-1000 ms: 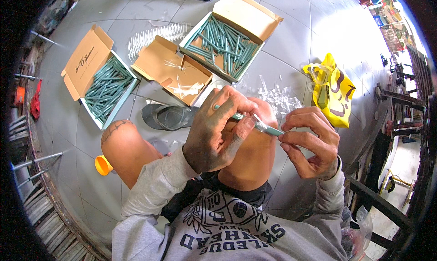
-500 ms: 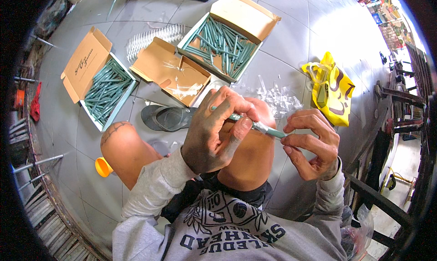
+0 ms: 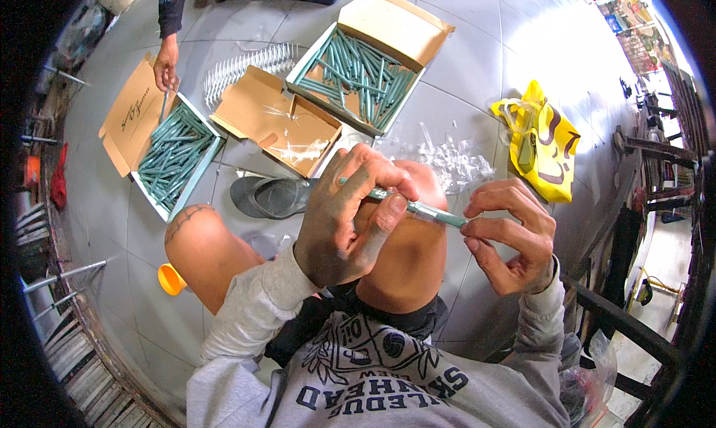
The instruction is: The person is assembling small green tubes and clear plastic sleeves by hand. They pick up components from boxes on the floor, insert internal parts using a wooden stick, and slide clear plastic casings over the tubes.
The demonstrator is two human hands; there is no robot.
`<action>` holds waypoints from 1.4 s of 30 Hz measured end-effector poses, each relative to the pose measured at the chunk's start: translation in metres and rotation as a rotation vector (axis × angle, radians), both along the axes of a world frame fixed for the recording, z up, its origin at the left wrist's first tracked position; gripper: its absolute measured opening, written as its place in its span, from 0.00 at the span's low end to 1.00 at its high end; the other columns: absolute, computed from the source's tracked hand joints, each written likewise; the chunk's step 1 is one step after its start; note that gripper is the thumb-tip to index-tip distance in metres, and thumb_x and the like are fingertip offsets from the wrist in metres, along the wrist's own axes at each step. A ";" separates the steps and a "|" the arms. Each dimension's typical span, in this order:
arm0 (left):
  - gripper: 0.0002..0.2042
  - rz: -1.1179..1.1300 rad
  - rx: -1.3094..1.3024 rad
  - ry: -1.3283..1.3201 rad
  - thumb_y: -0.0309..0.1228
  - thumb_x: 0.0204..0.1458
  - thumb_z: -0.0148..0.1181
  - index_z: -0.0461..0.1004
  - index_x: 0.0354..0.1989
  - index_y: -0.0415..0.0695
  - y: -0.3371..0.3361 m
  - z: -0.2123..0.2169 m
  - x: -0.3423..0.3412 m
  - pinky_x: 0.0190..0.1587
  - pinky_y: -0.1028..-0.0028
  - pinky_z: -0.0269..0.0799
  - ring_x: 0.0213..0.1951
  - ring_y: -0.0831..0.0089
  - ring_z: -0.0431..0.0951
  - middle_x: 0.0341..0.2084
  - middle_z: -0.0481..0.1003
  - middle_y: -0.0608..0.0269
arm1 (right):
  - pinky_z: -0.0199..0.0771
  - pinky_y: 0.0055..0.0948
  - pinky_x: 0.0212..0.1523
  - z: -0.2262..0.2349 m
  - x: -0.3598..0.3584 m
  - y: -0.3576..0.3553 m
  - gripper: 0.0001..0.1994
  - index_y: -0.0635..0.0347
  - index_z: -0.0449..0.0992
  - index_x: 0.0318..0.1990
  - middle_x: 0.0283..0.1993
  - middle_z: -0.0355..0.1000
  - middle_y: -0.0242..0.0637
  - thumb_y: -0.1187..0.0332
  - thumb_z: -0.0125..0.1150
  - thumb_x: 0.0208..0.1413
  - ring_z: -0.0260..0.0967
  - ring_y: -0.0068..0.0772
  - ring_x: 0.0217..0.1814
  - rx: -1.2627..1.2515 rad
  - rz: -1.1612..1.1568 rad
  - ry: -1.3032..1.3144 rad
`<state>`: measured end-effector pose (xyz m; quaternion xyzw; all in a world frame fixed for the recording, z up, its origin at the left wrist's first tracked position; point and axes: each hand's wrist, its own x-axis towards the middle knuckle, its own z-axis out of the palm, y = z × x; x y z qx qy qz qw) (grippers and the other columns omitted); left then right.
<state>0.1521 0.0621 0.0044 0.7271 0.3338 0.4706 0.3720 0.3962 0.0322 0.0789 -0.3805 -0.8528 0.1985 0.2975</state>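
Observation:
Above my right knee, a slim green pen-like stick slants between my two hands. My left hand is closed round its left part, thumb and forefinger pressing near the middle. A piece of clear plastic film sits on the stick just beyond that thumb. My right hand pinches the right end between thumb and fingertips, with its forefinger raised. Beyond my hands, an open box at left and a larger open box at the far middle hold many similar green sticks.
Between those boxes lies a small open carton with clear plastic bits. Clear plastic scraps and a yellow bag lie at right. A grey sandal and orange cup are near. Another person's hand holds a stick.
Another person's hand has reached from the top edge down to the left box with a stick. My hands stay nearly in place, and the stick has shifted slightly between them.

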 end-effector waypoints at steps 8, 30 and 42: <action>0.09 -0.005 -0.003 0.005 0.36 0.60 0.56 0.74 0.38 0.42 -0.001 -0.003 0.000 0.45 0.64 0.66 0.39 0.60 0.71 0.34 0.71 0.56 | 0.72 0.36 0.39 -0.005 -0.008 0.010 0.06 0.62 0.79 0.35 0.37 0.75 0.42 0.73 0.66 0.49 0.73 0.41 0.38 -0.059 0.073 0.096; 0.22 -0.033 -0.112 -0.285 0.28 0.60 0.59 0.54 0.54 0.37 -0.007 -0.015 0.006 0.45 0.70 0.69 0.39 0.73 0.69 0.38 0.65 0.57 | 0.71 0.37 0.44 -0.036 -0.029 0.031 0.07 0.63 0.78 0.38 0.36 0.77 0.38 0.73 0.69 0.53 0.74 0.39 0.40 -0.201 0.073 0.262; 0.22 -0.065 -0.183 -0.337 0.27 0.59 0.60 0.54 0.56 0.44 -0.008 -0.020 0.007 0.46 0.70 0.65 0.40 0.74 0.65 0.40 0.64 0.58 | 0.73 0.49 0.51 -0.020 -0.023 -0.015 0.20 0.56 0.81 0.42 0.53 0.74 0.46 0.58 0.78 0.42 0.73 0.53 0.53 0.231 -0.086 -0.068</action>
